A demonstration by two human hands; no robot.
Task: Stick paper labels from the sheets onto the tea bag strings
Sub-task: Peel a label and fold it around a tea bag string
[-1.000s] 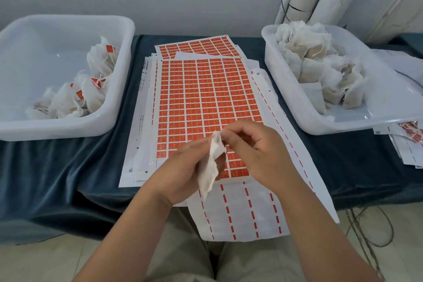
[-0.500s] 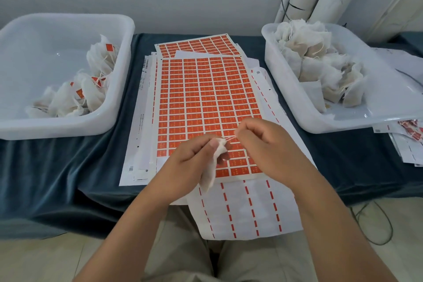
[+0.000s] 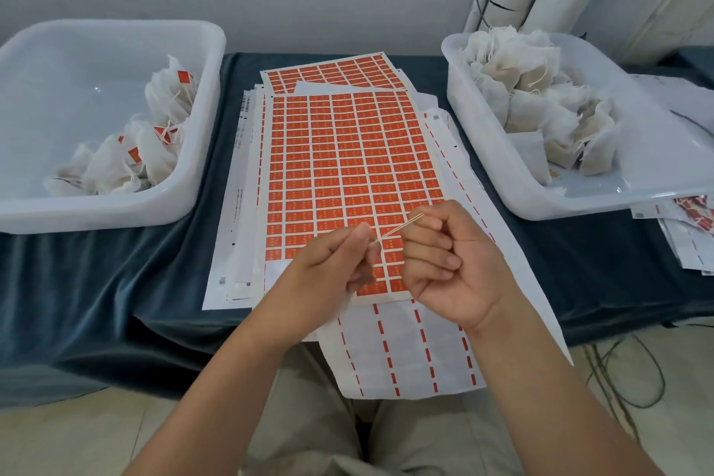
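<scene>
I have the string (image 3: pixel 398 229) pulled straight between both hands, low over the near end of the label sheet (image 3: pixel 347 151). My left hand (image 3: pixel 332 263) pinches its left end between thumb and forefinger. My right hand (image 3: pixel 452 263) pinches the right, slightly farther end, with the other fingers curled into the palm. I cannot see the tea bag itself; I judge it is tucked under the left hand.

The step in hand looks like presenting the string for a label, and I see none on it yet. Next I would need to free the right hand, peel one orange label from the near rows just under my fingers, and fold it round the string's free end without letting the string go slack.

Under the top sheet lies a stripped backing sheet (image 3: pixel 405 352), hanging over the near edge of the dark table cloth (image 3: pixel 116 282). The left tub (image 3: pixel 116 205) holds labelled tea bags (image 3: pixel 154 151), and the right tub (image 3: pixel 479 135) holds unlabelled tea bags (image 3: pixel 533 97).

The labels carry pale marks too small to read. A barcode (image 3: pixel 246 104) on a lower sheet's margin is also illegible.
</scene>
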